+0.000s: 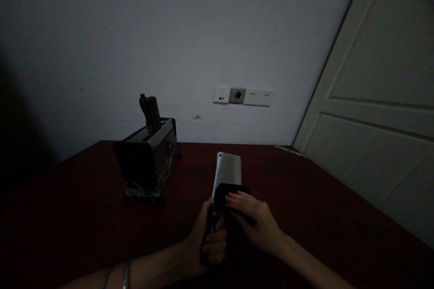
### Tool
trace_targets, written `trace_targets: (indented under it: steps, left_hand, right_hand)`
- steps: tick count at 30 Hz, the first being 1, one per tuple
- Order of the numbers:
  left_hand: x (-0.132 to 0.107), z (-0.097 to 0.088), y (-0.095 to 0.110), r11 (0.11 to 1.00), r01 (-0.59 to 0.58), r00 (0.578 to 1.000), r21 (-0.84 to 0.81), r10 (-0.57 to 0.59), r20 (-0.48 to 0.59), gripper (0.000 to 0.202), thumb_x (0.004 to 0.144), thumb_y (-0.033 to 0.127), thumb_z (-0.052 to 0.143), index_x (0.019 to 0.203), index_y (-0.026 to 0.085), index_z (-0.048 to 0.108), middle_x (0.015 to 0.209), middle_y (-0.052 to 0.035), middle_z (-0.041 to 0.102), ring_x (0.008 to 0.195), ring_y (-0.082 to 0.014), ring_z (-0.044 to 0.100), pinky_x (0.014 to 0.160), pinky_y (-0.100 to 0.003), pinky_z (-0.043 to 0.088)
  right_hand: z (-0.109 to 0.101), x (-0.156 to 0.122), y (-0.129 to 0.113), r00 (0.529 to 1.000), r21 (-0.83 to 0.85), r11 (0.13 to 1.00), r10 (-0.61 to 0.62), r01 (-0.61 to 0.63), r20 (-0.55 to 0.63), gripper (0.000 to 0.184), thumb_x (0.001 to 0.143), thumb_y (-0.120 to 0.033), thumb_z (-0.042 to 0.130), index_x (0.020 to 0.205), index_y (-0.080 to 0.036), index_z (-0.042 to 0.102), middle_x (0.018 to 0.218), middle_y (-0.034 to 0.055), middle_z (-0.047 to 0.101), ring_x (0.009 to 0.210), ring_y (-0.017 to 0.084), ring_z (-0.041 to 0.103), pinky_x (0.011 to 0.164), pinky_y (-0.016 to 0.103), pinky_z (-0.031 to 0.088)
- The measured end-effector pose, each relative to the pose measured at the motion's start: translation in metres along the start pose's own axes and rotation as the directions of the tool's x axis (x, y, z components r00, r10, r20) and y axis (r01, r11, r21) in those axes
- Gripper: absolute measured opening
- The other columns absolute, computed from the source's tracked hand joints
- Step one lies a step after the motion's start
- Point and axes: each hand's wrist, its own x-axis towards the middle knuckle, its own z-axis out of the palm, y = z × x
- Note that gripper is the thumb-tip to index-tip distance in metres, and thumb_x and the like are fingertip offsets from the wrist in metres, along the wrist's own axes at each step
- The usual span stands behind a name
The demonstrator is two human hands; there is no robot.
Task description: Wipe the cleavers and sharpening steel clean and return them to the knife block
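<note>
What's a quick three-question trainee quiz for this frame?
1. What stands on the table left of the cleaver?
2. True or false: the left hand grips the cleaver's handle.
3. The dark cloth under the right hand lies: A) on the blade B) on the handle C) on the table, clear of the cleaver.
Key: 1 knife block; 2 true; 3 A.

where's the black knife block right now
The black, steel-topped knife block stands left of centre in the head view, on the dark red table, behind and left of the broad steel cleaver that the left hand grips.
</note>
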Motion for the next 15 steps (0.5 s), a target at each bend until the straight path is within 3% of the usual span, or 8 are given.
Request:
trace_targets:
  steps: [3,10,12,15]
  left_hand:
    - [-0.001,-0.002,0.0,1.0,0.014,1.0,0.019,-0.014,0.024,0.071,0.081,0.067,0.002,0.051,0.018,0.044,0.031,0.0049,0.027,0.025,-0.0063,0.017,0.028,-0.017,0.021]
    - [-0.001,-0.003,0.0,1.0,0.017,0.998,-0.011,-0.016,0.061,0.071,0.082,0.064,0.001,0.051,0.017,0.044,0.032,0.0055,0.025,0.025,-0.0052,0.014,0.028,-0.017,0.019]
    - [-0.001,-0.003,0.0,0.999,0.029,0.998,-0.012,-0.029,0.056,0.07,0.083,0.064,0.003,0.051,0.017,0.044,0.032,0.0055,0.026,0.025,-0.0051,0.014,0.029,-0.017,0.019]
    - [-0.001,-0.004,0.001,0.999,0.041,0.998,-0.017,-0.04,0.057,0.071,0.083,0.064,0.002,0.051,0.017,0.045,0.032,0.0051,0.027,0.025,-0.0055,0.015,0.029,-0.018,0.019]
  right_hand:
    - [-0.007,0.013,0.011,0.999,-0.026,1.0,-0.01,0.009,-0.032,0.025,0.081,-0.017,0.051,0.102,-0.021,0.064,0.107,0.0056,0.066,0.104,0.019,0.059,0.095,0.041,0.044]
    - [-0.023,0.069,0.076,0.985,-0.125,0.988,0.07,-0.09,-0.161,0.024,0.079,-0.019,0.052,0.098,-0.02,0.066,0.103,0.0069,0.068,0.099,0.021,0.061,0.091,0.042,0.047]
    - [-0.022,0.069,0.078,0.984,-0.13,0.987,0.071,-0.093,-0.16,0.024,0.079,-0.019,0.052,0.098,-0.021,0.067,0.103,0.0066,0.067,0.1,0.021,0.061,0.091,0.044,0.046]
    - [-0.013,0.049,0.057,0.991,-0.121,0.99,0.052,-0.066,-0.12,0.024,0.08,-0.019,0.051,0.098,-0.02,0.066,0.106,0.0071,0.066,0.103,0.022,0.059,0.093,0.045,0.045]
